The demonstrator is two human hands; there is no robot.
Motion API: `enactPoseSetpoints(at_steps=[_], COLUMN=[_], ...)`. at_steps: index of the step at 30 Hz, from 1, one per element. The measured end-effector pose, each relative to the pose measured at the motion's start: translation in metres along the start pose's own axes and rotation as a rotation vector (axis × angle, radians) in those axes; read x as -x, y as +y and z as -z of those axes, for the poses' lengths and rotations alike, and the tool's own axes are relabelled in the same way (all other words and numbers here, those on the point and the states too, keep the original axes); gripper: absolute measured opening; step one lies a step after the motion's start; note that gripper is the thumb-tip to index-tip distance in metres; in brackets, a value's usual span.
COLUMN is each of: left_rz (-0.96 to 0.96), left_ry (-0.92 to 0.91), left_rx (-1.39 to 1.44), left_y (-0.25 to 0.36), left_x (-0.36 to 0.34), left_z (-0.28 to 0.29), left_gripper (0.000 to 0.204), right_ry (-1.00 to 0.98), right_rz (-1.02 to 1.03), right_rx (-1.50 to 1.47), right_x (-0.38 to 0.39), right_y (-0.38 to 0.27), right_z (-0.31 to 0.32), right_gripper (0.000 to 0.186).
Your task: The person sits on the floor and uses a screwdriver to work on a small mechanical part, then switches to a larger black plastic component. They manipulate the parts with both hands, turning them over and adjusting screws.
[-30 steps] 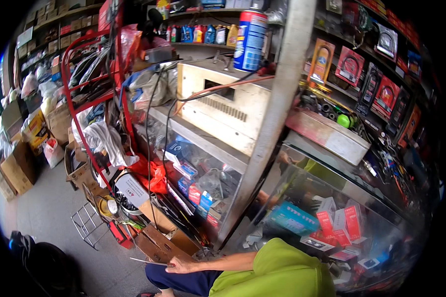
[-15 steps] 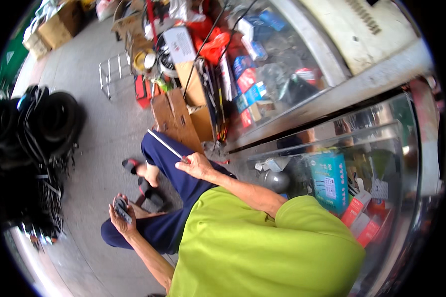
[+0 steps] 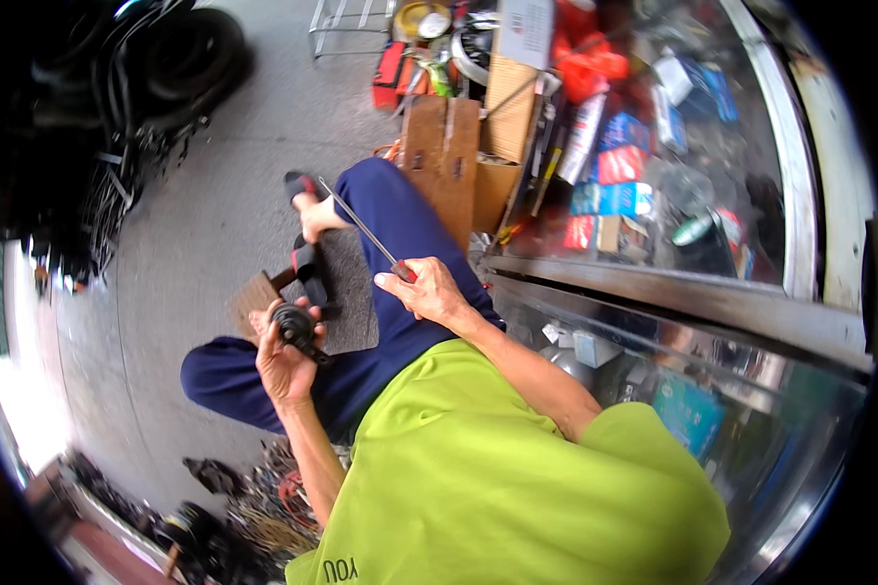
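Observation:
My left hand [image 3: 285, 372] is closed around a black round part [image 3: 295, 326] with stepped rings and a short stem, held over my left thigh. Its exact kind I cannot make out. In my right hand [image 3: 435, 292] is a screwdriver [image 3: 366, 230] with a red and dark handle and a long, thin metal shaft. The shaft points away from me, above my right knee, and its tip stays apart from the black part. My right fingers wrap the handle, with the thumb along it.
Brown wooden bench [image 3: 437, 180] and cardboard [image 3: 509, 107] stand beyond my right knee. Glass display cases [image 3: 615, 275] with boxed goods line the right. Black tyres [image 3: 193, 57] are piled far left; a small wooden stool [image 3: 254, 300] is near my feet; metal odds and ends [image 3: 268, 507] lie at lower left.
The view has swung, so the surroundings sit differently. My left hand has turned the black part, showing its ringed face, and the hands are slightly closer together. The screwdriver stays in my right hand.

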State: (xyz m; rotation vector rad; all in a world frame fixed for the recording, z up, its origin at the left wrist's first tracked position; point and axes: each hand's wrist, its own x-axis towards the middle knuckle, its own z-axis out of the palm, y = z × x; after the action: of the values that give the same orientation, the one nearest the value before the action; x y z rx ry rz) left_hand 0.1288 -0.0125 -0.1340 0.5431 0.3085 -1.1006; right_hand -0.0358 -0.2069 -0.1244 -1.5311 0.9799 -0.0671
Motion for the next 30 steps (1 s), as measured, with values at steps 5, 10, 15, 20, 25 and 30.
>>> enactPoseSetpoints(at_steps=[5,10,15,20,25,30], left_rz=[0.047,-0.199,-0.245,-0.109,0.012,0.012], left_ry=[0.02,0.081,0.105,0.014,0.251,0.552], left_rx=[0.068,-0.149,-0.373,-0.548,-0.554,-0.414], left_y=[-0.012,-0.036,-0.037,-0.036,-0.033,-0.032], left_x=[-0.003,-0.022,-0.038,-0.045,-0.047,-0.045], left_z=[-0.003,-0.032,-0.042,-0.054,-0.001,0.062], left_gripper=[0.037,0.022,0.038,0.051,0.036,0.029], right_ry=[-0.179,-0.189,-0.269,0.12,0.41,0.476], right_rz=[-0.014,0.13,-0.099,-0.038,0.011,-0.027], right_rx=[-0.251,-0.069,-0.392,-0.393,-0.297,-0.297], right_x=[0.001,-0.009,-0.028,-0.084,-0.153,-0.174], right_y=[-0.013,-0.034,-0.053,-0.044,0.025,0.06], right_z=[-0.027,-0.06,-0.045,0.023,0.096,0.113], right_gripper=[0.04,0.042,0.02,0.022,0.023,0.023])
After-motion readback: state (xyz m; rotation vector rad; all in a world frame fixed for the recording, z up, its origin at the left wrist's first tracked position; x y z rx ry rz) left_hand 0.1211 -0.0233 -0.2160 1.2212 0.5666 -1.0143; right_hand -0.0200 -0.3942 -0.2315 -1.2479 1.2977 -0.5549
